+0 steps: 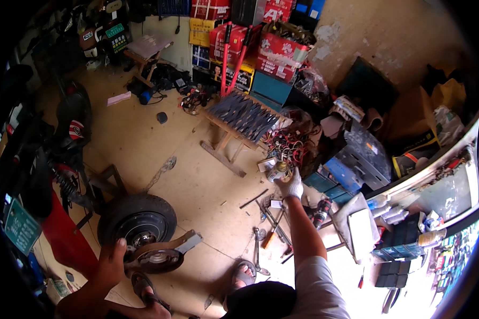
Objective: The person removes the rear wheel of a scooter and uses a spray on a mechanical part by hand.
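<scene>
My left hand (110,263), bare and thumb up, closes on the left edge of a dark round brake plate (159,257) with a brown curved rim and a flat grey arm pointing right. Just beyond it, a black-tyred wheel (137,219) shows its hub. My right arm reaches forward; my right hand (291,187), in a white glove, is closed around a small can (278,171) with a yellowish top. The glove hides part of the can. Beside it lies a small white box (266,164).
Wrenches and bars (271,223) lie on the floor near a cordless drill (322,212). A slatted wooden stool (242,119) stands ahead, by tangled wires (292,146). Left is a motorbike with a red panel (66,234); stacked boxes (282,53) line the back wall.
</scene>
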`<action>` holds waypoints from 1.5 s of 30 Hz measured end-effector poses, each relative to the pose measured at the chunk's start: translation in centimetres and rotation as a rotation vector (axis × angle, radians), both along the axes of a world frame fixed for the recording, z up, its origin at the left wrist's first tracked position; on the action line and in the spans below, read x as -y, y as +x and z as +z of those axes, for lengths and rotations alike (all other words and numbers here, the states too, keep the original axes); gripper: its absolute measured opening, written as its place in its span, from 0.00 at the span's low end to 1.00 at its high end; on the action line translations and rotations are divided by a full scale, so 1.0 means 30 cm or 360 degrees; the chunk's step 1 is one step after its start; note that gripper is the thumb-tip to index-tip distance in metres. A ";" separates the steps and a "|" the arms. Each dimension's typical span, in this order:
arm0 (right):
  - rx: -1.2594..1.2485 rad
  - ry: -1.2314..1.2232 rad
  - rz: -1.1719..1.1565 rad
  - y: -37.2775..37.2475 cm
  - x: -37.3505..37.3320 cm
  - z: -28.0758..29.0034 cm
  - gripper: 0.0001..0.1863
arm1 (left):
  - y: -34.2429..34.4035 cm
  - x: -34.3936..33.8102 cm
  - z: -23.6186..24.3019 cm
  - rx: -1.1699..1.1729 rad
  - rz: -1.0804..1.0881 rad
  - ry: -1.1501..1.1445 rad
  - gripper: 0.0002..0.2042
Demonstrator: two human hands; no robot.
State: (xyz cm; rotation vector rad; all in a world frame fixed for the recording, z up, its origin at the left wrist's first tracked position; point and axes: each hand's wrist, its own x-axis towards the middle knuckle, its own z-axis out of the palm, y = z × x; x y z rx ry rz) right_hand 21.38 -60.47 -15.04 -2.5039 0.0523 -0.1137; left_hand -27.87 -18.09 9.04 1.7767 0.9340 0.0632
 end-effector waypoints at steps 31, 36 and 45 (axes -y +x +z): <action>-0.0420 0.2047 0.1250 -0.897 -0.264 1.297 0.49 | 0.078 0.102 0.277 0.0739 0.0167 -0.0626 0.35; -0.0559 0.2223 0.1388 -1.138 -0.380 1.409 0.49 | 0.036 0.145 0.272 0.0756 0.0162 -0.0763 0.38; -0.0280 0.2123 0.1626 -1.448 -0.676 1.343 0.57 | 0.070 0.197 0.203 0.0795 0.0481 -0.1224 0.37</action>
